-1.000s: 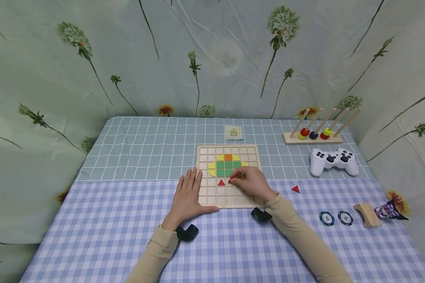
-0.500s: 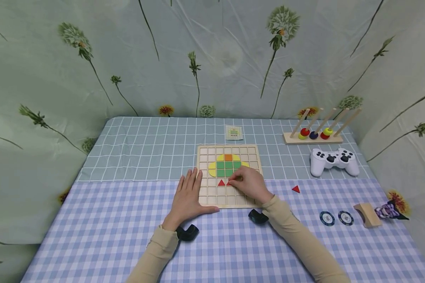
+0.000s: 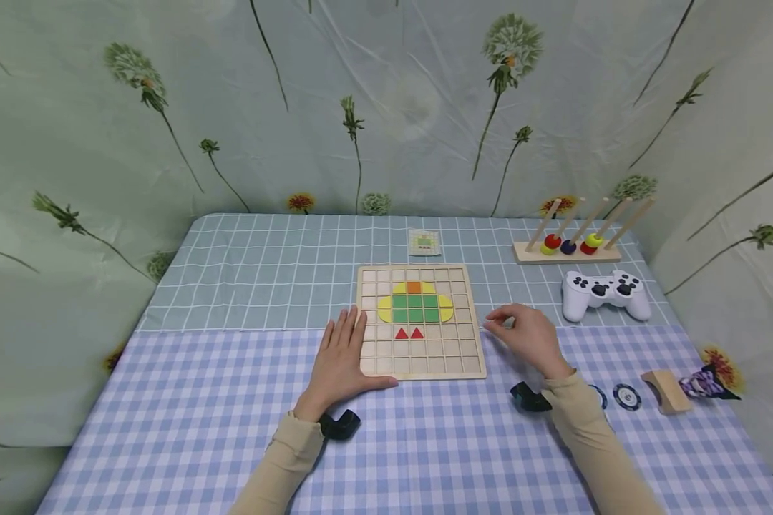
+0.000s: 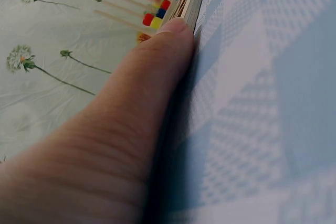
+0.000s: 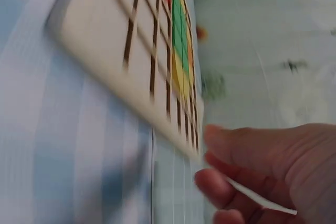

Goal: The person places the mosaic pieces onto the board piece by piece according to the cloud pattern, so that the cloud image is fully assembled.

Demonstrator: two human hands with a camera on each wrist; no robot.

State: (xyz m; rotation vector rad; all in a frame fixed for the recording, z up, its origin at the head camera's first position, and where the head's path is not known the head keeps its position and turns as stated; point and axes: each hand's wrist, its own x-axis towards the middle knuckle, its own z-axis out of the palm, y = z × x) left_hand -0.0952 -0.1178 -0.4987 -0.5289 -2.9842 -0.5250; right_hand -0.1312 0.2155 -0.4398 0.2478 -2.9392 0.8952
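A wooden grid board (image 3: pixel 451 357) lies on the cloth, with green squares (image 3: pixel 415 308), an orange square (image 3: pixel 414 287) and yellow curved pieces (image 3: pixel 384 310) in its cells. Below them, two red triangles (image 3: pixel 401 333) sit side by side in one row. My left hand (image 3: pixel 339 361) rests flat with fingers spread, along the board's left edge, its thumb at the front edge. Just off the board's right side hovers my right hand (image 3: pixel 524 337), its fingers loosely bent. In the right wrist view nothing shows between thumb and fingertips. The loose red triangle on the cloth is hidden by that hand.
A small pattern card (image 3: pixel 424 242) lies behind the board. At the right are a peg stand (image 3: pixel 528 254) with coloured beads, a white game controller (image 3: pixel 605 293), poker chips (image 3: pixel 628 397), a wooden arch block (image 3: pixel 668 392) and a small purple-and-black figure (image 3: pixel 705 384).
My right hand has let go of the second red triangle, which now lies in its cell, and has moved right off the board. The left hand has stayed put.
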